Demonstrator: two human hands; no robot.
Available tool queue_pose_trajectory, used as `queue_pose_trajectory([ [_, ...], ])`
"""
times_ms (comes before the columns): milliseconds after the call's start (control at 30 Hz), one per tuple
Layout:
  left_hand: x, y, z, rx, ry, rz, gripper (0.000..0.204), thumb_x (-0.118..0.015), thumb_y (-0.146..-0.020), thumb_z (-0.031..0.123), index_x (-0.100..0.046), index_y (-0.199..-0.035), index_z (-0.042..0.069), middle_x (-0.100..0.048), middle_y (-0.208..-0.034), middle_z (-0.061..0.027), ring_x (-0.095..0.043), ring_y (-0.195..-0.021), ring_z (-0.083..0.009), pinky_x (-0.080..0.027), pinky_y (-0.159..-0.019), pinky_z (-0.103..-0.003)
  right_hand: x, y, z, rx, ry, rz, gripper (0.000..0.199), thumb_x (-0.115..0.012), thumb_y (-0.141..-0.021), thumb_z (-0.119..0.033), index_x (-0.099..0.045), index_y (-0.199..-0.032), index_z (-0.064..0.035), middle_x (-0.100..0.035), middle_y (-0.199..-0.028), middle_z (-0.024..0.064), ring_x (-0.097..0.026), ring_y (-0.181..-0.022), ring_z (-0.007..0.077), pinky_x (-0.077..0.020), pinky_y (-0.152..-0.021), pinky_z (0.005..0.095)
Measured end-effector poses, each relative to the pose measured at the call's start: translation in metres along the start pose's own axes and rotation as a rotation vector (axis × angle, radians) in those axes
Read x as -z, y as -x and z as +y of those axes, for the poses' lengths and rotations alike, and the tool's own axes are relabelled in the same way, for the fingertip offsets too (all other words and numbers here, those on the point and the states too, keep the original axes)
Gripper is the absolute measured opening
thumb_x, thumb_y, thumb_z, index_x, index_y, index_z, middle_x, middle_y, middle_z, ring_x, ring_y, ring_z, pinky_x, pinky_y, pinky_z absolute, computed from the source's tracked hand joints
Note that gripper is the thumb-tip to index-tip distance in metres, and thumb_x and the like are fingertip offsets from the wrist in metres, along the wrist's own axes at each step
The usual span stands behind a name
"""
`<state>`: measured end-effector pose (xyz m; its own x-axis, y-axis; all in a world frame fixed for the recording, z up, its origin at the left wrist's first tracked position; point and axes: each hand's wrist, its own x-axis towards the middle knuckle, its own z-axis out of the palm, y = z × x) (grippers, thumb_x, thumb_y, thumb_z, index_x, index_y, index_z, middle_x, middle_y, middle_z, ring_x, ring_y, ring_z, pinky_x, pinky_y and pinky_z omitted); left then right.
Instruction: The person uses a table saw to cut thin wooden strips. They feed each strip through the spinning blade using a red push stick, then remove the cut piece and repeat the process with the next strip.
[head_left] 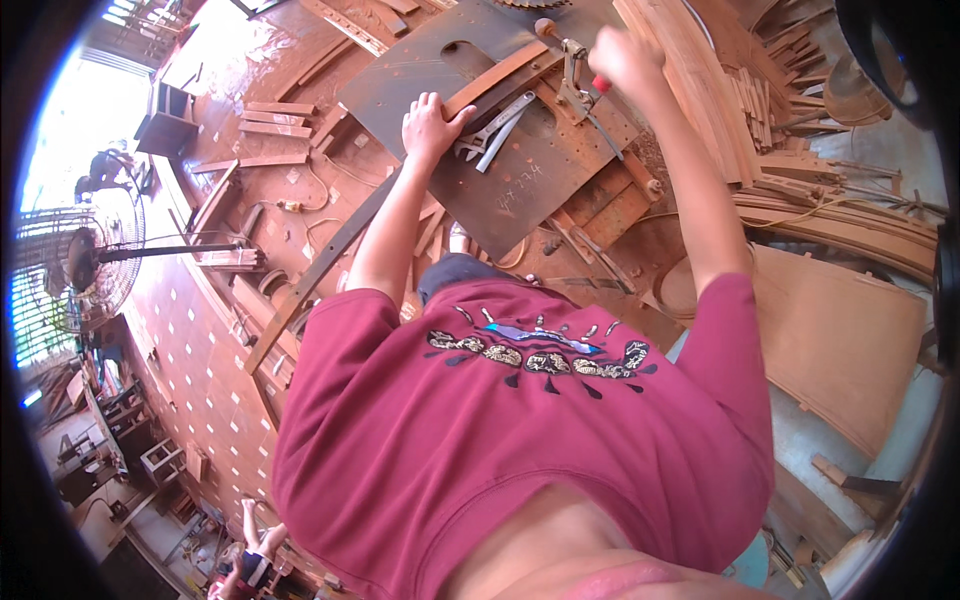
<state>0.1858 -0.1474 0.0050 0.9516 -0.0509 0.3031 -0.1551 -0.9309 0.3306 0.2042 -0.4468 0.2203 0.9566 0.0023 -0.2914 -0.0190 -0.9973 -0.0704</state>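
My left hand [432, 127] is on the near end of a narrow wooden strip [497, 77], its thumb along one side and its fingers at the other. The strip lies across a dark metal machine table [515, 205]. An adjustable wrench [490, 130] lies beside the strip, next to a flat pale metal bar [502, 142]. My right hand [628, 62] is closed in a fist over the table's right side. A red grip [601, 84] shows at the fist's edge; what the fingers hold is hidden. Beside it stands a metal clamp-like fitting [573, 75] with a round wooden knob [545, 27].
A toothed saw blade [520, 3] shows at the table's far edge. Long curved boards [695, 95] are stacked at right. Wood offcuts [275, 120] litter the left floor, near a standing fan [95, 258]. A long dark bar [330, 262] juts toward the lower left. Another person [250, 565] is at bottom left.
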Motion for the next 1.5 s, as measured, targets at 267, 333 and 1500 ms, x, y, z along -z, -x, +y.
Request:
queue_pose_trajectory([
  [267, -0.004, -0.009, -0.002, 0.035, 0.044, 0.010, 0.062, -0.068, -0.084, 0.066, -0.061, -0.088, 0.005, -0.062, -0.096, -0.0111, -0.062, -0.097, -0.0309, -0.050, -0.085, -0.043, 0.108, -0.063, -0.024, 0.026, 0.114, 0.578, 0.036, -0.056, -0.083, -0.027, -0.079, -0.096, -0.0024, -0.074, -0.101, 0.0251, -0.073, -0.098, 0.0380, -0.0576, -0.086, 0.0484],
  [333, 0.001, 0.006, -0.018, 0.110, 0.009, 0.029, 0.061, -0.068, -0.084, 0.065, -0.061, -0.087, 0.005, -0.062, -0.096, -0.0110, -0.062, -0.096, -0.0307, -0.050, -0.085, -0.043, 0.100, -0.077, -0.034, 0.160, 0.082, 0.467, 0.040, -0.055, -0.082, -0.031, -0.078, -0.093, -0.0006, -0.073, -0.099, 0.0275, -0.073, -0.095, 0.0393, -0.0568, -0.085, 0.0507],
  [1500, -0.020, -0.001, -0.014, 0.006, 0.072, 0.115, 0.024, -0.056, -0.096, 0.025, -0.061, -0.087, 0.004, -0.068, -0.094, -0.0153, -0.065, -0.091, -0.0361, -0.052, -0.081, -0.047, -0.250, 0.025, 0.097, 0.056, -0.484, 0.875, 0.024, -0.047, -0.097, -0.009, -0.061, -0.117, -0.0054, -0.067, -0.105, 0.0182, -0.064, -0.099, 0.0373, -0.0507, -0.083, 0.0473],
])
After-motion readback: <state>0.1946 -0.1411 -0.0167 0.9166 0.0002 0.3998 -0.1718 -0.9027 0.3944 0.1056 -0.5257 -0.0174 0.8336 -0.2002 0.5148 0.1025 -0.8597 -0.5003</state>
